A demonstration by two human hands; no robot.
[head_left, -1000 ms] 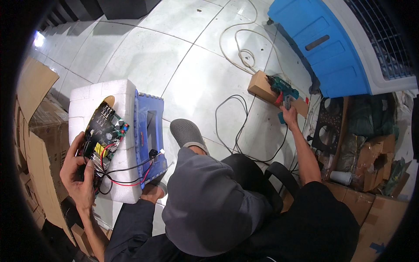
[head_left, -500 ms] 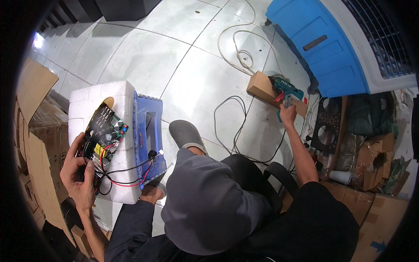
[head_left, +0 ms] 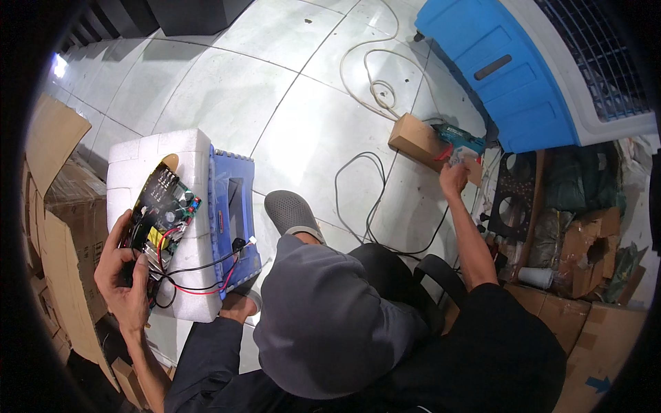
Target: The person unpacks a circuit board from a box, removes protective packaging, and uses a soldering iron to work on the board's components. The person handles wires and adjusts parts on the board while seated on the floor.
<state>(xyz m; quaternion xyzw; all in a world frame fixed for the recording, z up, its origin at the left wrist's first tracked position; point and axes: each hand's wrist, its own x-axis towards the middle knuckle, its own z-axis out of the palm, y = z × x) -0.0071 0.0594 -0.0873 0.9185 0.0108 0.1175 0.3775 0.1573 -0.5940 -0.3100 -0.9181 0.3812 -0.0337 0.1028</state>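
Indoors, a left hand pinches a wired circuit board over white foam.
Right hand is at a teal tool; whether its grip closes cannot be told.

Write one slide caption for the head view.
Left hand holds black circuit board on white foam block; right hand at teal power tool.

Tool teal, red; circuit board black, green.
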